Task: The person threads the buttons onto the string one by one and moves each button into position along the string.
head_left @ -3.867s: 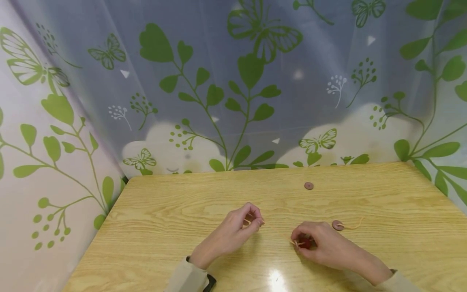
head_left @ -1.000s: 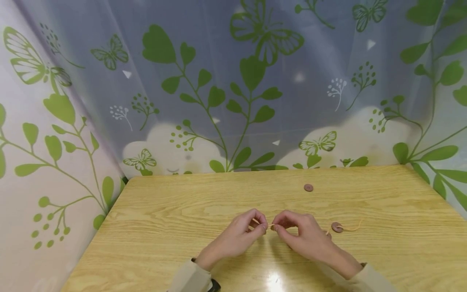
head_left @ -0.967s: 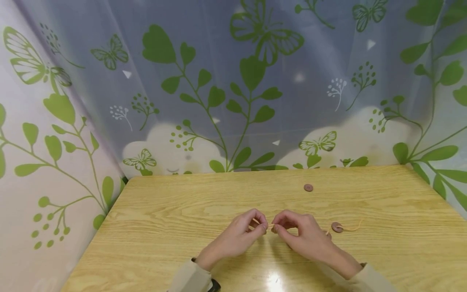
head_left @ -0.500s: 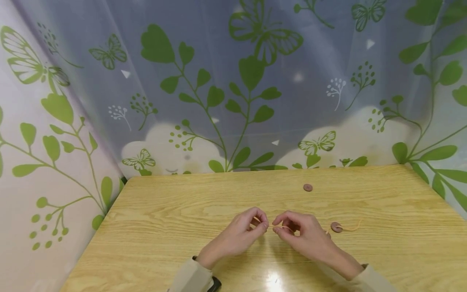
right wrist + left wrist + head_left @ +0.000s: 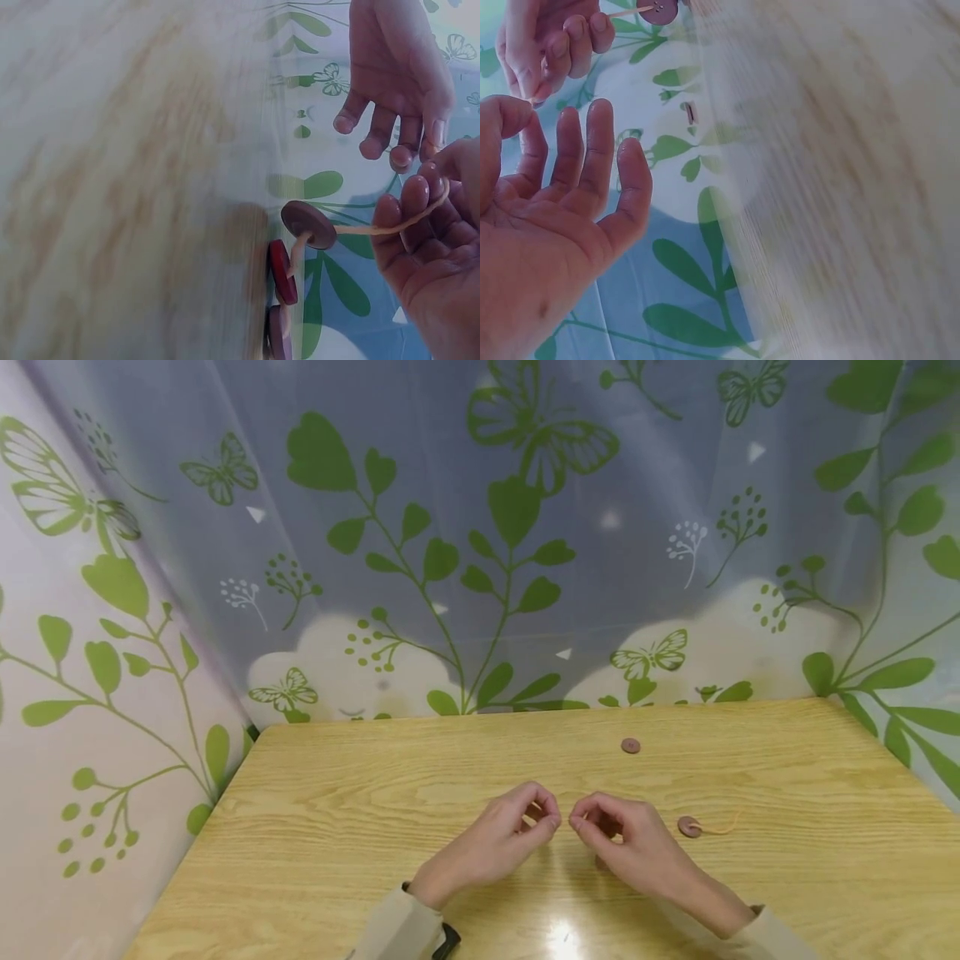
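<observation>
In the head view my left hand (image 5: 498, 835) and right hand (image 5: 641, 843) face each other above the table, fingertips a small gap apart. The right hand pinches a yellow string (image 5: 390, 229) between thumb and index finger. From there the string runs across its fingers to a brown button (image 5: 309, 223), a red button (image 5: 283, 271) and another purplish button (image 5: 279, 332) strung below. My left thumb and index finger pinch together, with a bit of orange string at their tips; the other fingers are spread. One strung brown button (image 5: 690, 827) lies on the table right of the right hand, its string tail trailing rightward.
A loose brown button (image 5: 631, 746) lies toward the back of the wooden table (image 5: 360, 777). Behind and to the left hangs a curtain (image 5: 420, 527) printed with leaves and butterflies.
Several seconds ago the right hand was lower and farther away, with the red button at its fingers; it came to the left hand. The string spanning the fingertips half a second ago is now hidden.
</observation>
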`<state>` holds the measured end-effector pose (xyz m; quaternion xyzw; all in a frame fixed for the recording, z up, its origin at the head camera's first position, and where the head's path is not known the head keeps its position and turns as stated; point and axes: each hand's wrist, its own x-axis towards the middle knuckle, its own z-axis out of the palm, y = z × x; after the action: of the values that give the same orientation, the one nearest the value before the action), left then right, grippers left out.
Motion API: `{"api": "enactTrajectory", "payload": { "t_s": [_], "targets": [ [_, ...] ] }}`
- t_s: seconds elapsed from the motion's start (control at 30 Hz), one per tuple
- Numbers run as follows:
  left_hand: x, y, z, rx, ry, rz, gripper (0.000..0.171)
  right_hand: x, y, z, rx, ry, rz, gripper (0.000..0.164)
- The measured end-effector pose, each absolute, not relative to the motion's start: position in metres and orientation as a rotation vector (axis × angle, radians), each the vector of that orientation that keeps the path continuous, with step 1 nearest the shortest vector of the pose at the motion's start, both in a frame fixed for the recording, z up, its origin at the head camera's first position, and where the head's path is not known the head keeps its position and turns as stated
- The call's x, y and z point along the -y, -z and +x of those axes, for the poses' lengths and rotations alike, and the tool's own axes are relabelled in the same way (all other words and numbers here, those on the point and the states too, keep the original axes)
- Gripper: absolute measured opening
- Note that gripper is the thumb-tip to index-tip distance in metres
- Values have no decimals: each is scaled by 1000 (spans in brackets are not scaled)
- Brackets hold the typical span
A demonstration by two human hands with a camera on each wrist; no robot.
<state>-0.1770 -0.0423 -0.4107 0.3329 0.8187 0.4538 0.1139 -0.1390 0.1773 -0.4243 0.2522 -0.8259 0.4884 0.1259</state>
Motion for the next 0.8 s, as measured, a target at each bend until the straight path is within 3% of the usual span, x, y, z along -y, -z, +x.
{"api": "enactTrajectory", "payload": {
  "t_s": [0.37, 0.8],
  "targets": [
    [37, 407, -185, -2338, -1347, 966, 16, -186, 425, -134, 2434, -1480, 735, 12],
    [20, 396, -227, -2498, -1290, 1000, 21, -196, 423, -129, 2411, -1483, 744, 16]
  ]
}}
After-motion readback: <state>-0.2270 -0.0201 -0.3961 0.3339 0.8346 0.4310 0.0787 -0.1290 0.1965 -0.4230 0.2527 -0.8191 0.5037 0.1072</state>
